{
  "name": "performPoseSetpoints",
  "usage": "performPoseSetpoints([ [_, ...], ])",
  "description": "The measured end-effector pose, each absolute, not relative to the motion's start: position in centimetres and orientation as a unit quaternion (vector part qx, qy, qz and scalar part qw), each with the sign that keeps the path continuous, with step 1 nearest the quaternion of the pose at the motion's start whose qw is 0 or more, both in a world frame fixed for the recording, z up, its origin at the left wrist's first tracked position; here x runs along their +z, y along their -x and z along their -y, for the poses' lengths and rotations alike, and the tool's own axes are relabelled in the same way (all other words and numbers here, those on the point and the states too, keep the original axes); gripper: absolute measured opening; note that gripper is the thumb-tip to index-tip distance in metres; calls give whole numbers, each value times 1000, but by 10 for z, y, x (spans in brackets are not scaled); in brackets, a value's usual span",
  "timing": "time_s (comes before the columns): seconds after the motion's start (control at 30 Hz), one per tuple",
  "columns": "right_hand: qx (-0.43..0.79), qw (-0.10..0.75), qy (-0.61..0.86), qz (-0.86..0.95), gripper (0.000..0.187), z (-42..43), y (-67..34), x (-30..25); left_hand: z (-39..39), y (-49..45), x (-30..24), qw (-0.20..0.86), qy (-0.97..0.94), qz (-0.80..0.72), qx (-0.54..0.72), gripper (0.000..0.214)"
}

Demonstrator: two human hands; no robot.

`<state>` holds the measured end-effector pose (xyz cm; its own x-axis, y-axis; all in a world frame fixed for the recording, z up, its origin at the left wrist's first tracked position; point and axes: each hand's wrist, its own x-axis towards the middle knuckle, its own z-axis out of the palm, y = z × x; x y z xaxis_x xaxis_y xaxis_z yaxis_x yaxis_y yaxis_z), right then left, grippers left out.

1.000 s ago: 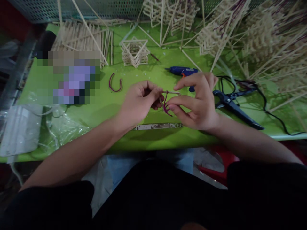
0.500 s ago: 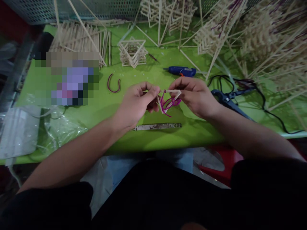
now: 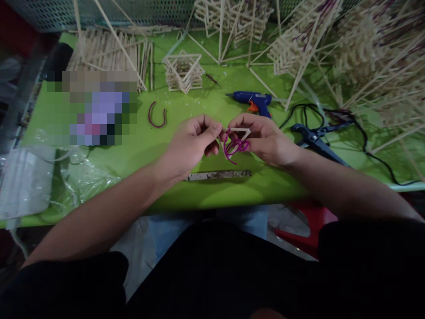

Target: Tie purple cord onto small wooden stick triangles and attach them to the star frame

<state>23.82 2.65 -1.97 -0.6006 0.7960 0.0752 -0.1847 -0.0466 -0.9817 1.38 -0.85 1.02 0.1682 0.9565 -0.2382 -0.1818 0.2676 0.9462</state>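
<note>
Between my hands, above the table's front part, is a small frame of thin wooden sticks (image 3: 241, 130) with purple cord (image 3: 238, 147) looped through and hanging below it. My left hand (image 3: 191, 144) pinches the frame's left corner between thumb and forefinger, where the cord crosses the stick. My right hand (image 3: 270, 139) is closed at the other side, its forefinger stretched to the cord near my left fingertips and its thumb by the loops. Its fingers partly hide the cord. Beneath them lies a flat, stained metal strip (image 3: 219, 175).
A blue glue gun (image 3: 254, 97) lies beyond my right hand, with dark-handled pliers or cutters (image 3: 318, 141) to its right. A curved cord piece (image 3: 157, 122) and a stacked stick frame (image 3: 184, 75) lie further back. Loose sticks (image 3: 102, 51) and more stick structures (image 3: 299, 44) crowd the rear.
My right hand's fingers have shifted left and down toward the cord beside my left fingertips. The cord loops are bunched closer, and more of the glue gun shows.
</note>
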Motion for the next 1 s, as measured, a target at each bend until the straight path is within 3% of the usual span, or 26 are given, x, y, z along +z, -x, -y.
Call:
performPoseSetpoints([
  [0.43, 662, 360, 294, 588, 41, -32, -239, -27, 9, -11, 13, 678, -400, -461, 410, 32],
  [0.63, 621, 323, 288, 654, 51, -36, -243, -20, 10, -11, 8, 650, -421, -454, 440, 33],
  [0.8, 573, 279, 315, 704, 45, -38, -247, -19, 10, -9, 6, 641, -422, -458, 449, 34],
  [1.0, 534, 282, 359, 711, 55, -45, -252, -25, 11, -8, 7, 639, -429, -467, 436, 34],
])
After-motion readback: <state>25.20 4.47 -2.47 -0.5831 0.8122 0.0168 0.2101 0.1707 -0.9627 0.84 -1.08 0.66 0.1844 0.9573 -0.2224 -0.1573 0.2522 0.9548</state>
